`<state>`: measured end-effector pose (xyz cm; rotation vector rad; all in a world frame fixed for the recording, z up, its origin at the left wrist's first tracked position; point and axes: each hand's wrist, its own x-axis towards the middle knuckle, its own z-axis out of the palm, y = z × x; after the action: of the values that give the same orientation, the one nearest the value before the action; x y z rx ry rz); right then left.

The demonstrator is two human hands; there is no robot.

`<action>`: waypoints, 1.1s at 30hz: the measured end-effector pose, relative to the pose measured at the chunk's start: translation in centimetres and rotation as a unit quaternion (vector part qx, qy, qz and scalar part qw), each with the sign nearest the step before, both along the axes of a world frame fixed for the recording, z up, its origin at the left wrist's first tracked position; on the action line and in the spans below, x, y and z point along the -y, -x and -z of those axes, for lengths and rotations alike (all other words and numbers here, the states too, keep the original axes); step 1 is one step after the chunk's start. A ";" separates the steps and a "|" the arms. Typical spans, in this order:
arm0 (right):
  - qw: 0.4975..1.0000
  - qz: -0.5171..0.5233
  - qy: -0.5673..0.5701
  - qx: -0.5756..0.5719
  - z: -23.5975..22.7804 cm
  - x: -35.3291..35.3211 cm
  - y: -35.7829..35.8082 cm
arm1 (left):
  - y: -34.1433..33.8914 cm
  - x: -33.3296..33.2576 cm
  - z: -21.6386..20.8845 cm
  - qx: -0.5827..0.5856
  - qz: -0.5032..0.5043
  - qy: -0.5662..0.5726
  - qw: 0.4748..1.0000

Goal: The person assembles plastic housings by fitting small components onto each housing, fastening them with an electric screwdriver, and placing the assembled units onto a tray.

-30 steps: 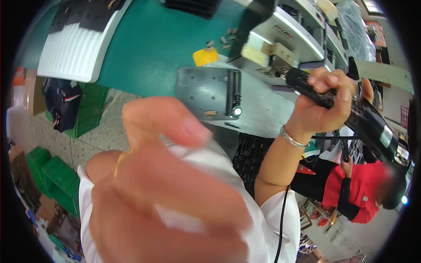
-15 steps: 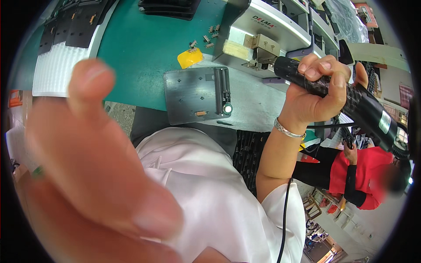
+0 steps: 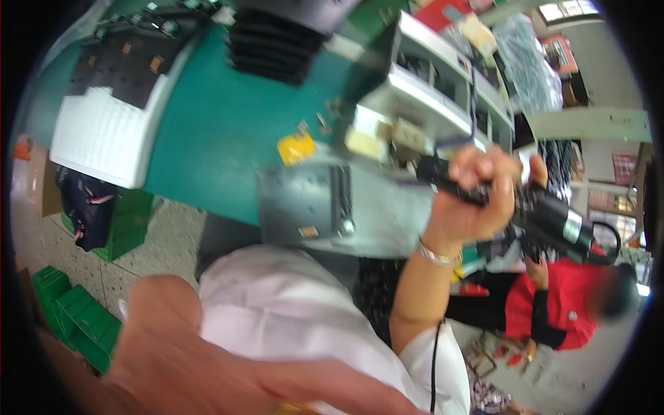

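My right hand (image 3: 477, 200) is wrapped round a black electric screwdriver (image 3: 564, 225) with a cord. Its front end points left, close to the block on the front of a pale metal machine (image 3: 415, 142); whether they touch is too blurred to tell. My left hand (image 3: 187, 360) looms close and smeared at the lower left, its fingers unclear. Between my hands, at the bench's near edge, lies a flat black panel (image 3: 290, 200) with a small tan connector and a raised strip along its right side.
A yellow piece (image 3: 296, 149) and several small metal parts (image 3: 322, 124) lie on the green bench (image 3: 207, 131). Black panels stack (image 3: 270, 52) behind; others rest on a white tray (image 3: 100, 138). Green crates (image 3: 86, 321) stand on the floor. A person in red (image 3: 546, 304) is at right.
The view has shifted, so the bench sits lower in the picture. My left hand has dropped toward the lower edge, uncovering the crates. My right hand still grips the screwdriver.
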<state>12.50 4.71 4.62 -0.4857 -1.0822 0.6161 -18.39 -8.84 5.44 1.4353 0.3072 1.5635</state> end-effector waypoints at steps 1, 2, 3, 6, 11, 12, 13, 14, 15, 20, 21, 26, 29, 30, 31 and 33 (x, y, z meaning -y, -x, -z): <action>1.000 0.005 0.012 -0.010 0.0 0.3 -0.5 | 0.9 0.2 -0.1 -0.004 -0.001 -0.014 1.000; 0.999 0.032 0.015 0.020 0.0 0.7 -1.1 | 1.8 0.1 0.1 -0.006 0.001 -0.026 1.000; 1.000 0.011 0.008 0.023 -0.3 0.6 -0.2 | 0.4 -1.4 -0.8 -0.007 -0.020 -0.031 0.999; 0.999 0.019 -0.013 0.036 -0.7 0.7 -0.5 | -0.6 -5.3 -2.3 0.007 -0.011 -0.014 1.000; 0.999 -0.008 -0.017 0.041 -0.8 -0.6 -0.2 | -2.4 -7.3 -2.0 0.063 0.013 0.019 0.998; 0.999 -0.009 -0.021 0.033 -0.8 -0.5 0.0 | -4.3 -7.4 -2.4 0.072 0.018 0.031 0.997; 0.999 -0.003 -0.027 0.024 -1.4 -0.3 0.0 | -3.1 -7.5 -2.3 0.080 0.028 0.039 0.996; 0.999 0.000 -0.037 0.024 -1.2 -0.4 -0.1 | -3.0 -9.2 -1.9 0.088 0.038 0.042 0.995; 0.999 0.008 -0.038 0.025 -1.1 -0.4 -0.1 | -4.6 -9.8 -2.1 0.095 0.047 0.044 0.993; 0.999 0.018 -0.010 0.026 -0.7 -0.2 0.0 | -4.9 -8.9 -1.9 0.118 0.070 0.052 0.989; 0.999 0.018 -0.010 0.024 -0.7 -0.2 0.0 | -4.9 -8.4 -1.3 0.051 0.065 0.092 0.992; 0.999 0.035 0.005 0.039 -1.0 -0.1 0.4 | -6.3 -7.7 0.5 -0.010 0.057 0.065 0.996; 0.997 0.036 0.014 0.069 -1.3 -0.1 0.3 | -6.2 -8.5 0.6 -0.121 0.070 0.090 0.986; 0.997 0.037 0.014 0.068 -1.4 -0.2 0.3 | -6.3 -8.8 1.0 -0.122 0.071 0.090 0.986; 0.995 0.041 0.027 0.088 -1.5 -0.4 0.3 | -6.5 -9.1 1.9 -0.204 0.043 0.081 0.975; 0.992 0.044 0.044 0.107 -1.6 -0.8 0.4 | -7.1 -9.3 3.3 -0.287 0.017 0.074 0.955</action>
<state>12.08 5.49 6.26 -0.6842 -1.2327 0.5449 -11.25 0.44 2.10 1.7397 0.7209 1.0402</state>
